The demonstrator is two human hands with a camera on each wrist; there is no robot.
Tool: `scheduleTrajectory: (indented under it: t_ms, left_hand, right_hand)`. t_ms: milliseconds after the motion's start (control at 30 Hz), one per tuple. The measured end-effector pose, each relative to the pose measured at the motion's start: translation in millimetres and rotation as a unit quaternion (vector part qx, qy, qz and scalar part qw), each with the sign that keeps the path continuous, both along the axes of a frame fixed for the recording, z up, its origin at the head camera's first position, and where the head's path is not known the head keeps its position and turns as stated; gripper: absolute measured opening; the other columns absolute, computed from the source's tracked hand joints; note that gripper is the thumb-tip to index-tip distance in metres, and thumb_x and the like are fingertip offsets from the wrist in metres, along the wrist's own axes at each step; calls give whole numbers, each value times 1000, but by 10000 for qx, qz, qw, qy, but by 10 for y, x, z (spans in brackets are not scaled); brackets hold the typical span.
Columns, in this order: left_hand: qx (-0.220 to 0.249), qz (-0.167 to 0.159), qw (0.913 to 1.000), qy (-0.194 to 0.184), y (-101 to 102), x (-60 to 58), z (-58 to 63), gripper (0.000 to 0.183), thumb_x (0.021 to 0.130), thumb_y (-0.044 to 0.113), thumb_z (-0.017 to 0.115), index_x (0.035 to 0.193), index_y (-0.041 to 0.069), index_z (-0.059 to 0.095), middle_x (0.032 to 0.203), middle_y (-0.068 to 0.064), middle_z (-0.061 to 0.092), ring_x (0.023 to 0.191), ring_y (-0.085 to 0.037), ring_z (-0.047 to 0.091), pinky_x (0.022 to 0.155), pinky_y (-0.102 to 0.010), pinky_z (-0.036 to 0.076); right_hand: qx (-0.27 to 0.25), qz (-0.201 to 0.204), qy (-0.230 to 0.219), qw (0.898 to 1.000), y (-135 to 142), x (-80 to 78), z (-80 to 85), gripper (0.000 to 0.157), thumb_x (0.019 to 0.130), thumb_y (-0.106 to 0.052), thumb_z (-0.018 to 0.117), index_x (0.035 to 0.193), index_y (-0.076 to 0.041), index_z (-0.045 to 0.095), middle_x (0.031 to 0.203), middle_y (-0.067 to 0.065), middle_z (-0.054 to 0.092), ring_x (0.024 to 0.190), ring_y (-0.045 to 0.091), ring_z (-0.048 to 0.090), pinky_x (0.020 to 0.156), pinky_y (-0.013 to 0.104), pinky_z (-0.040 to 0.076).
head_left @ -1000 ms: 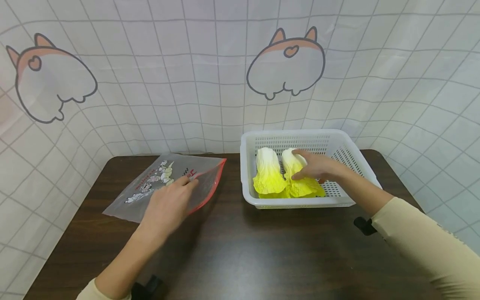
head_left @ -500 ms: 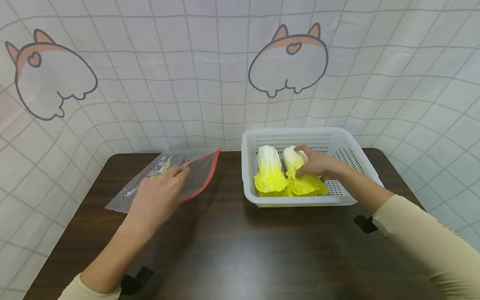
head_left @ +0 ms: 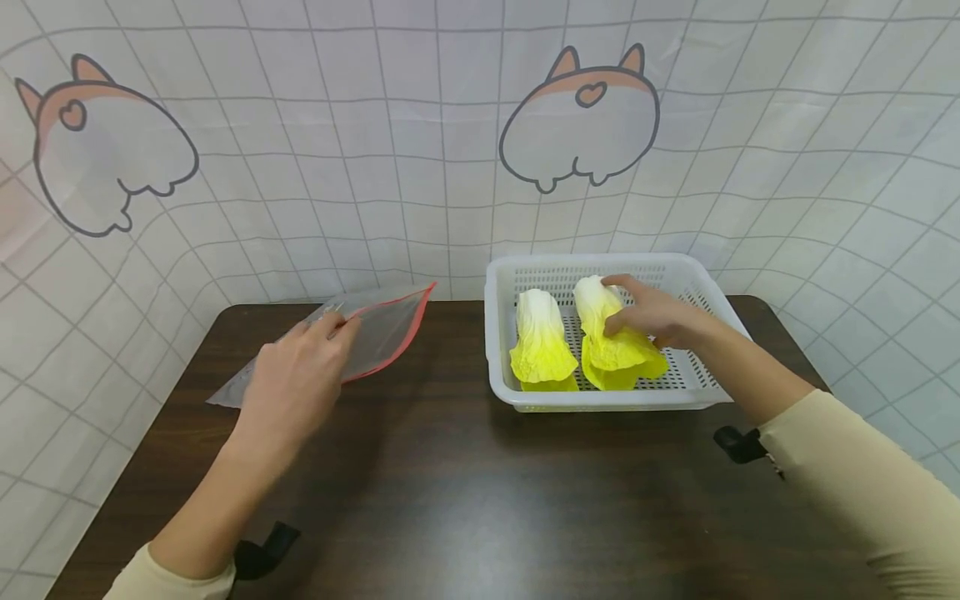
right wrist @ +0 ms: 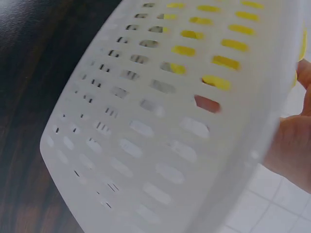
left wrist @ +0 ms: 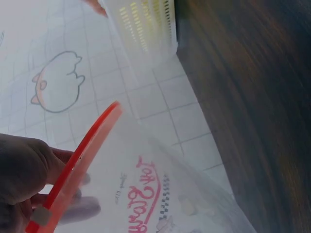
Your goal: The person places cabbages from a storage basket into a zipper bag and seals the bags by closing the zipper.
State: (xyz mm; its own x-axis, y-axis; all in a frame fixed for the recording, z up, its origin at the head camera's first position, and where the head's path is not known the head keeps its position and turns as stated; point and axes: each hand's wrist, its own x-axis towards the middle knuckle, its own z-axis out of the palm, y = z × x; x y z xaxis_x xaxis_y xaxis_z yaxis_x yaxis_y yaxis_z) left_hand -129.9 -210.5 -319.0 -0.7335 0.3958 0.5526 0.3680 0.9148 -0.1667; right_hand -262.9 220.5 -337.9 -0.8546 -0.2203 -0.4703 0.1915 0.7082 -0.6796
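Note:
My left hand (head_left: 296,387) grips a translucent zipper bag (head_left: 386,329) by its red-edged mouth, with fingers inside the film. In the left wrist view a grey slider (left wrist: 42,216) sits on the red zip, beside the thumb, and red lettering shows on the bag. The mouth gapes toward the right. My right hand (head_left: 656,318) holds a napa cabbage leaf (head_left: 617,350), white at the stem and yellow at the frill, tilted inside the white basket (head_left: 600,406). A second cabbage leaf (head_left: 542,333) lies to its left in the basket, untouched.
The dark wooden table (head_left: 465,492) carries both the bag and the basket. A white grid-patterned curtain (head_left: 360,192) with cartoon drawings stands behind the table and along both sides. The basket's perforated wall (right wrist: 146,126) fills much of the right wrist view.
My left hand has drawn the bag left and tilted it, its mouth wider. My right hand has closed on the right-hand cabbage leaf and shifted it up and right, apart from the other.

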Motion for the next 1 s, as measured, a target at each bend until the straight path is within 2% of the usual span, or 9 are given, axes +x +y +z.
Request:
scheduleTrajectory:
  t_ms: [133,233,400,567,767,1000]
  left_hand:
    - [-41,181,9998,18,-30,-9,5,34,78,-19,70,107,-1,73,92,-14,65,59,-36,56,39,-47,45]
    - [-20,281,9996,68,-53,-20,0,31,79,-19,67,105,-2,73,92,-14,65,57,-36,54,38,-47,43]
    - [96,354,9990,274,-78,-40,-14,32,84,-16,63,111,-3,73,100,-14,67,57,-38,54,37,-47,41]
    - [160,368,9986,350,-91,-58,-4,30,88,-13,60,113,-2,72,104,-13,66,59,-39,55,38,-50,43]
    - [131,291,9993,200,-106,-53,37,47,81,-15,66,125,0,69,113,-12,67,68,-39,62,39,-52,45]
    - [-26,217,9997,65,-99,-28,97,56,78,-14,71,131,3,67,115,-9,64,70,-36,62,37,-49,42]
  right_hand:
    - [-280,-1,10,9996,52,8,81,96,94,-19,67,168,-26,6,167,30,14,134,48,44,105,73,44]
    - [-464,29,13,9989,88,23,136,97,95,-21,66,168,-28,4,165,29,16,131,46,46,102,70,48]
    - [-748,81,28,9972,128,44,205,96,96,-22,67,168,-31,3,161,28,24,126,43,52,94,56,57]
    - [-946,66,-10,9955,133,93,281,95,97,-21,67,167,-35,4,157,25,31,121,39,57,89,46,59]
    - [-1150,110,12,9933,116,166,382,93,97,-20,67,167,-38,7,153,23,37,116,35,61,90,46,59]
    - [-1734,190,-271,9843,115,243,496,91,97,-14,67,165,-41,13,149,24,45,112,34,64,93,45,59]
